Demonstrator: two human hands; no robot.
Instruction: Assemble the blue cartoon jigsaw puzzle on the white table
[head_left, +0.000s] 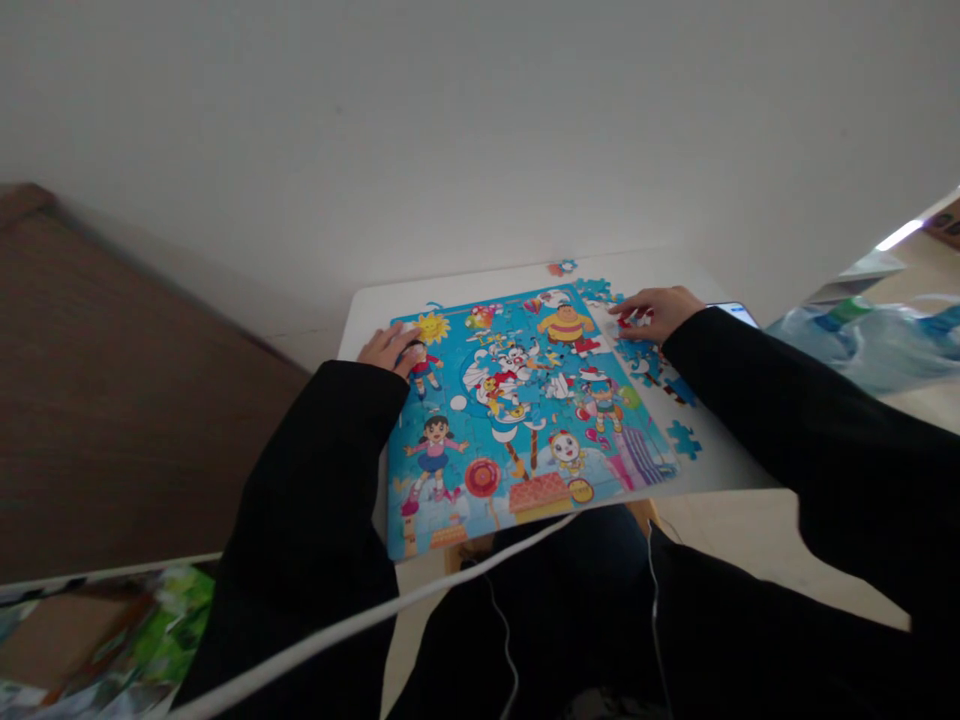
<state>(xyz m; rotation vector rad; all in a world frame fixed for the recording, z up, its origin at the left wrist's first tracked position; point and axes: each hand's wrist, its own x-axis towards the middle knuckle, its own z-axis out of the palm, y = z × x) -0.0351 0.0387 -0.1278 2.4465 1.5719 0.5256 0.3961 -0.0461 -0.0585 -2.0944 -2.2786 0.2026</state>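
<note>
Our left hand (388,350) rests on the far-left part of a blue cartoon jigsaw puzzle (517,420), fingers loosely curled beside a printed sun. Something pale may lie under the fingertips, but the view is blurred there, so we cannot tell whether this hand has hold of a piece. Our right hand (652,312) reaches the puzzle's far-right corner, fingers partly spread and lying over a small cluster of loose pieces (637,355). We cannot tell whether it grips any of them.

The puzzle lies on a white table (367,320), and its right side looks unfinished. A loose blue piece (684,438) sits just right of it, and another small piece (562,267) lies near the table's far edge. Black sleeves (315,470) cover both forearms. A phone (739,313) sits beyond our right hand, with a plastic bag (862,345) farther right. A white cable (360,610) crosses the near left.
</note>
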